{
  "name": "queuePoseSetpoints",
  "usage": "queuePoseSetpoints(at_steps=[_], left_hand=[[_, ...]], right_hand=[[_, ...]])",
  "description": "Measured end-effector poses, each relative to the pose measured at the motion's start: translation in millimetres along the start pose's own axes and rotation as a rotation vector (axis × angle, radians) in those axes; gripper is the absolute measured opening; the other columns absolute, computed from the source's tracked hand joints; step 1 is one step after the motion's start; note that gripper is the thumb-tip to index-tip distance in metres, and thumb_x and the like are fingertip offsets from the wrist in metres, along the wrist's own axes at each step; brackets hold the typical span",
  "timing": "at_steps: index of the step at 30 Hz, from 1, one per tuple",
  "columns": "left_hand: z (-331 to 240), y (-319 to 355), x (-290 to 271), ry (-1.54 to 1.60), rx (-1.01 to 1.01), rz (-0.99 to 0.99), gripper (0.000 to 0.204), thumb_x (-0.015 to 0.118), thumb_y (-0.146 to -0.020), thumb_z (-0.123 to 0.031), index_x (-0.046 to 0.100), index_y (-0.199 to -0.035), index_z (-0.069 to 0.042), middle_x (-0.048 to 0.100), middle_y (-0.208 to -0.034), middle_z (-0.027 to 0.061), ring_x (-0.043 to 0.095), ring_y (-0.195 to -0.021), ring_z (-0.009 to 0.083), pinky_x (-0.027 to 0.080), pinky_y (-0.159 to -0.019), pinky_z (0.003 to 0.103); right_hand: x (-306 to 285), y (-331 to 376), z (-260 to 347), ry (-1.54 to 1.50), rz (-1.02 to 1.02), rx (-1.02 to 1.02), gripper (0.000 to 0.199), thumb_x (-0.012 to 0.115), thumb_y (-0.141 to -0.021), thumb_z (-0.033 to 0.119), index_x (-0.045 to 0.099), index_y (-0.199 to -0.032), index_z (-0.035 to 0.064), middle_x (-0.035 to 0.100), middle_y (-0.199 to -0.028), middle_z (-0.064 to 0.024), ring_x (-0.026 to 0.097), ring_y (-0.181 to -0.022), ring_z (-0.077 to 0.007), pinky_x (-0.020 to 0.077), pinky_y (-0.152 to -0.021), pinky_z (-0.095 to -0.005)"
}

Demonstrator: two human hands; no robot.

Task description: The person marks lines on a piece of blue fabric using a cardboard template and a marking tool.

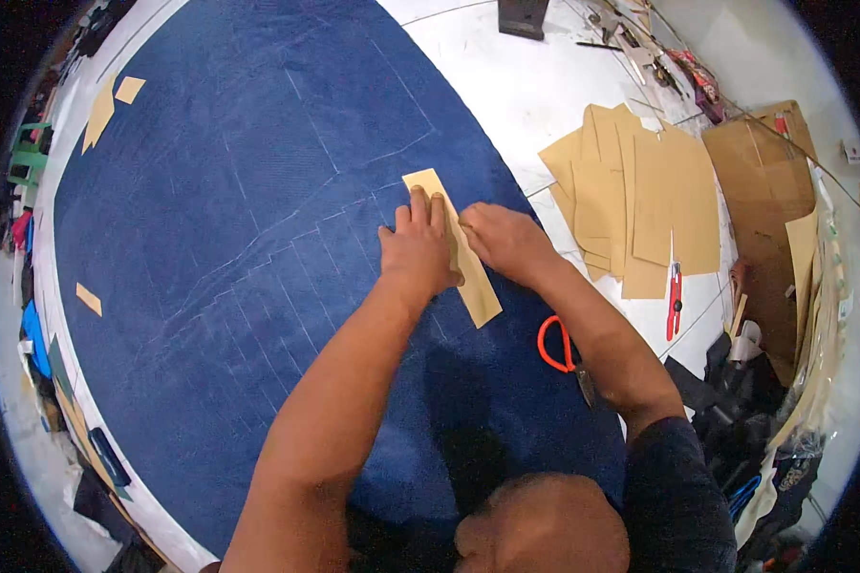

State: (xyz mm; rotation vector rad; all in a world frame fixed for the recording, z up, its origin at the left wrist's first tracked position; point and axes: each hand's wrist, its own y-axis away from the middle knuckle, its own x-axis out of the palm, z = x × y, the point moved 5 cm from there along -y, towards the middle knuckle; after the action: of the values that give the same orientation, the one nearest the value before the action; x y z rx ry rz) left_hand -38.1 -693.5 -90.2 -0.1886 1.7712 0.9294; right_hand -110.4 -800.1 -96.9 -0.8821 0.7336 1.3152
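A large sheet of dark blue fabric [373,277] is spread out, covered with thin pale lines, some stepped and some straight. On it lies a long tan card strip [481,304], tilted from upper left to lower right. My left hand [419,239] presses down on the strip, fingers stretched out and apart. At the strip's right edge, my right hand [506,241] is closed in a pinch; whatever it grips is hidden by the fingers. Scissors with orange handles [556,346] rest beside my right forearm, their blades partly by the arm.
Tan card pieces [640,196] are piled at the right, with a red cutter knife [675,301] near them. Smaller card pieces [99,113] lie at the fabric's left edge. A cardboard box [760,158], dark cloth [712,392] and assorted tools [645,57] stand along the right side.
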Motion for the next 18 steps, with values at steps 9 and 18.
queuePoseSetpoints(at_steps=[9,18], left_hand=[[-3,-3,0,0.013,0.002,0.037,0.125,0.090,-0.063,-0.047,0.018,-0.158,-0.008,0.019,-0.161,0.0160,0.037,-0.140,0.0340,0.044,-0.105,0.057],[-1,-1,-1,-0.006,-0.006,0.034,0.126,0.090,-0.063,-0.049,0.019,-0.158,-0.008,0.020,-0.161,0.0160,0.035,-0.141,0.0336,0.044,-0.105,0.054]], right_hand=[[4,-5,-6,0.042,-0.060,-0.042,0.010,0.056,-0.090,0.015,0.055,-0.098,0.0085,0.059,-0.090,-0.0119,0.064,-0.087,-0.0333,0.0550,-0.072,-0.0454],[-1,69,17,0.000,0.035,-0.058,0.015,0.059,-0.087,0.008,0.056,-0.102,0.0061,0.060,-0.094,-0.0105,0.063,-0.086,-0.0315,0.0538,-0.073,-0.0433]])
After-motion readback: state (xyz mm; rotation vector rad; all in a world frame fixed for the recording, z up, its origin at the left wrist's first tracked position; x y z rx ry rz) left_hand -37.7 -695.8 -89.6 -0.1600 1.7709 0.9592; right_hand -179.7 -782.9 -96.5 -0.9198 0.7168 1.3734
